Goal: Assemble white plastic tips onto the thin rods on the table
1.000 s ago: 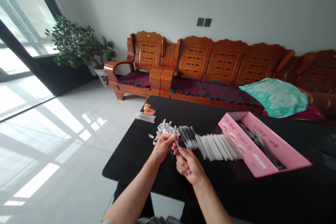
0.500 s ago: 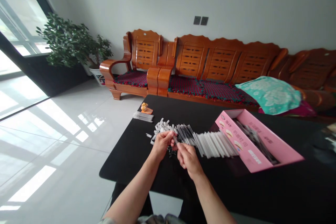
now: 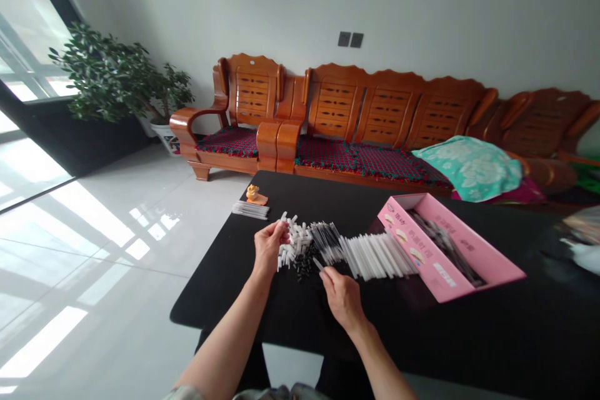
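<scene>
My left hand [image 3: 270, 245] is closed in a pinch at the left of a pile of short white caps [image 3: 300, 239], with a small white cap [image 3: 284, 217] at its fingertips. Closed around a slim pale pen [image 3: 319, 264] is my right hand [image 3: 344, 297], in front of the piles; the pen's tip points up and to the left. Small black plugs [image 3: 305, 264] lie loose between the hands. Dark pen refills [image 3: 327, 242] are laid in a row beyond them, and white translucent pen barrels [image 3: 377, 256] lie side by side to the right.
A pink box [image 3: 445, 262] holding dark slender pieces stands at the right of the black table [image 3: 220, 287]. Several pale pens [image 3: 250, 209] lie at the far left corner beside an orange figurine [image 3: 254, 194]. A wooden sofa [image 3: 337, 100] is behind the table.
My hands have moved apart from where they met over the piles. The left went up and left with a small white cap; the right moved slightly right and down with the pen.
</scene>
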### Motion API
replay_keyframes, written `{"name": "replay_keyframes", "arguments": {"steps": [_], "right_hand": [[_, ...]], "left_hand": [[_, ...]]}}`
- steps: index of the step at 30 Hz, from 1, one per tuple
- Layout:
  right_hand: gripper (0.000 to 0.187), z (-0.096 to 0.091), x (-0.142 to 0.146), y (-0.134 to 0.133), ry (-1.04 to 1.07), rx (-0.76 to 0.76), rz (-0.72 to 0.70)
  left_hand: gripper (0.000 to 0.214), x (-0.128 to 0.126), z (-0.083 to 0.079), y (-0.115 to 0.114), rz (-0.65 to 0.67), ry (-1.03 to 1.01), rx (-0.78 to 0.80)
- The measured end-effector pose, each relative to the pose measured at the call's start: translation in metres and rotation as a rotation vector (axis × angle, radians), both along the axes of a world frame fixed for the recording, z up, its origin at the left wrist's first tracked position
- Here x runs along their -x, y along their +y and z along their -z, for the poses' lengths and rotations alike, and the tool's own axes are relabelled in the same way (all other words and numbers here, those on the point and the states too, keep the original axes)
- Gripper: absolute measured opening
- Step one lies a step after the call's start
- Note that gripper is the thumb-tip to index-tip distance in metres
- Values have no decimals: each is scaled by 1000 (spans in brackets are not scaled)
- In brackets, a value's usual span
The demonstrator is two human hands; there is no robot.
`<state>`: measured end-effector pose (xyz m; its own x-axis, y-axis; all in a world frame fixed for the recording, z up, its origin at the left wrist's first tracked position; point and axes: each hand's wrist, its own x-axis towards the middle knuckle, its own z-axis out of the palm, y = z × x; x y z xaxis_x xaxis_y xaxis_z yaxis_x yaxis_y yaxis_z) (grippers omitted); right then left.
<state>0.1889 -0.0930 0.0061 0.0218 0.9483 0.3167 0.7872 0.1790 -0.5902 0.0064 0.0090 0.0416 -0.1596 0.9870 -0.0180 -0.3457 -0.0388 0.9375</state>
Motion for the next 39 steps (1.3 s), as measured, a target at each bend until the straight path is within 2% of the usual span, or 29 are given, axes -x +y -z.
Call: {"name": "replay_keyframes", "arguments": {"steps": [3,5,7,12,16,18,21,24,26,29,33,36,39], "right_hand": [[43,4,-28,0,-132,-43,229],[41,-2,-51,6,-246,-49,404],[34,-12,-75,15,-375,-8,522],[24,-25,-122,40,-590,93,651],[21,-22,-136,47,-657,37,684],[23,-20,-132,46,-651,-43,699],[26,-18,-110,38,-588,-179,692],[32,-10,-80,28,-490,-287,586],[34,-3,-62,21,-425,-306,486],[35,11,-42,11,-349,-312,377],[35,26,-26,1,-274,-317,294],[35,33,-19,-3,-209,-343,258],[33,37,-16,-5,-189,-369,231]], "left_hand": [[41,11,7,8,48,219,-17],[38,11,17,6,94,352,-5],[34,9,25,2,115,460,16],[22,1,28,-6,115,592,15],[18,-4,26,-6,113,598,-4],[18,-8,29,-5,124,618,-6],[19,-13,34,-4,134,625,3],[18,-14,38,-3,122,611,-24],[18,-10,39,-2,98,621,-47],[20,8,39,6,-17,693,-94],[20,46,43,33,-248,913,-193],[31,71,55,57,-233,1116,-228],[41,86,70,74,-161,1286,-235]]}}
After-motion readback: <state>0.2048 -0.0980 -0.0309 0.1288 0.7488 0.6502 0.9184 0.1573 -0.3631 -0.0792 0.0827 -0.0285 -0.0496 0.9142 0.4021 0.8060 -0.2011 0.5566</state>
